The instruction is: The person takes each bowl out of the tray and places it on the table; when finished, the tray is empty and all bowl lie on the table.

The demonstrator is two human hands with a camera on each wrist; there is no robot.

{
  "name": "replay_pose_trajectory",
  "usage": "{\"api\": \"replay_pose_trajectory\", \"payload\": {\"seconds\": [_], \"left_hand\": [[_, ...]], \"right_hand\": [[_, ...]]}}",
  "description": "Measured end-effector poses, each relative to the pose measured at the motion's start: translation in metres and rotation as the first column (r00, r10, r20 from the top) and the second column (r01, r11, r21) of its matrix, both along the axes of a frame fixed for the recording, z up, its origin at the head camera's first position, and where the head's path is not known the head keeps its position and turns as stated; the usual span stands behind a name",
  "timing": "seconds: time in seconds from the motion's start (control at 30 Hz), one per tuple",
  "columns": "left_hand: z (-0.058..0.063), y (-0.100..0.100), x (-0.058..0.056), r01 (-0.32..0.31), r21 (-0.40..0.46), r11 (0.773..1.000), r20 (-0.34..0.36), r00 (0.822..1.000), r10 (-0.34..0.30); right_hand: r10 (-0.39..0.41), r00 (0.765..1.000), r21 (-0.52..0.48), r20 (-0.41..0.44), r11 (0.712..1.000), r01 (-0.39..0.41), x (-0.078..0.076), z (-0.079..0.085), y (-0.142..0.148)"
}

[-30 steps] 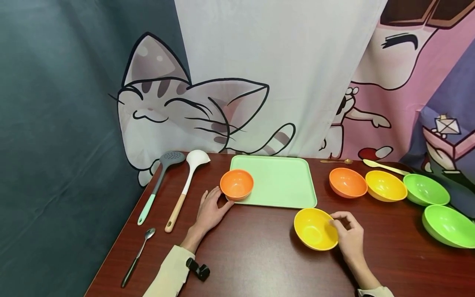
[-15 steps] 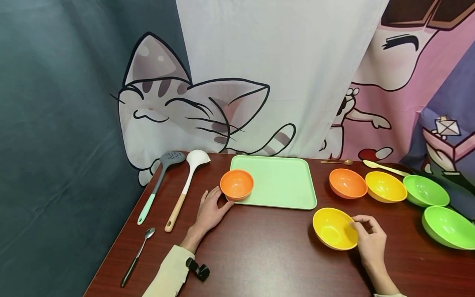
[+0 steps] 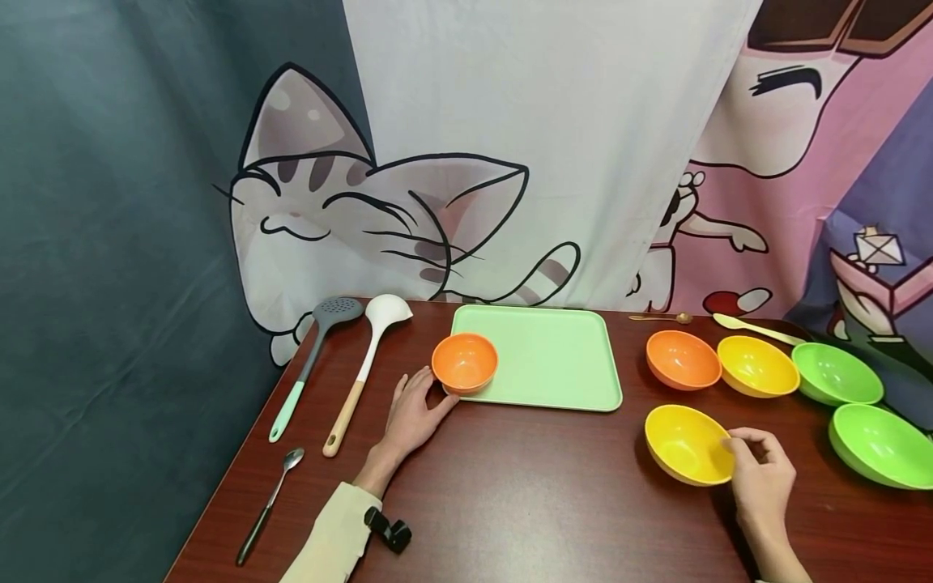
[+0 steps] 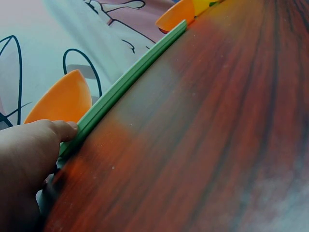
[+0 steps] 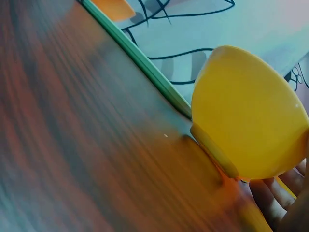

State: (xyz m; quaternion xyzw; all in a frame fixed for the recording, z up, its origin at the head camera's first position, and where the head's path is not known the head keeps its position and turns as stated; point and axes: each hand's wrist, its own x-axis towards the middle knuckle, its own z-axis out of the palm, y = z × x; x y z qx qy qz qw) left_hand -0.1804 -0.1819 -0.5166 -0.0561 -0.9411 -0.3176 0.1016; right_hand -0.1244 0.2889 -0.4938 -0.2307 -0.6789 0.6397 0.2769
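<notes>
A small orange bowl [image 3: 465, 363] stands on the left part of a light green tray [image 3: 557, 360]. My left hand [image 3: 414, 413] rests beside them, its fingers near the bowl's left side and its thumb at the tray's front left corner. In the left wrist view the thumb [image 4: 65, 129] lies against the tray's edge [image 4: 120, 94]; the other fingers are hidden there. My right hand [image 3: 761, 478] pinches the right rim of a yellow bowl [image 3: 688, 445]. That bowl is tilted, and its underside [image 5: 248, 111] shows in the right wrist view, just over the table.
On the right stand another orange bowl [image 3: 683, 359], another yellow bowl [image 3: 758, 367] and two green bowls [image 3: 837, 372], with a small spoon [image 3: 661, 318] and a pale yellow knife [image 3: 756, 328] behind. On the left lie a slotted turner [image 3: 317, 364], a white ladle [image 3: 368, 368] and a spoon [image 3: 270, 506].
My right hand has moved to the right with the yellow bowl, away from the tray's front and toward the other bowls. My left hand and the small orange bowl have stayed in place.
</notes>
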Motion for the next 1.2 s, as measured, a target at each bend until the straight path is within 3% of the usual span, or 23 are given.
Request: {"api": "replay_pose_trajectory", "payload": {"seconds": [0.57, 0.97, 1.2], "left_hand": [[-0.001, -0.001, 0.0, -0.004, 0.004, 1.0, 0.001, 1.0, 0.004], [0.001, 0.0, 0.0, 0.002, 0.009, 1.0, -0.002, 1.0, -0.002], [0.001, 0.0, 0.0, 0.0, 0.007, 1.0, -0.001, 1.0, 0.0]], "right_hand": [[-0.16, 0.985, -0.236, -0.062, 0.961, 0.141, 0.004, 0.004, 0.029], [-0.24, 0.97, -0.38, -0.027, 0.9, 0.212, 0.011, 0.008, 0.049], [-0.298, 0.953, -0.424, -0.052, 0.871, 0.249, 0.018, 0.007, 0.06]]}}
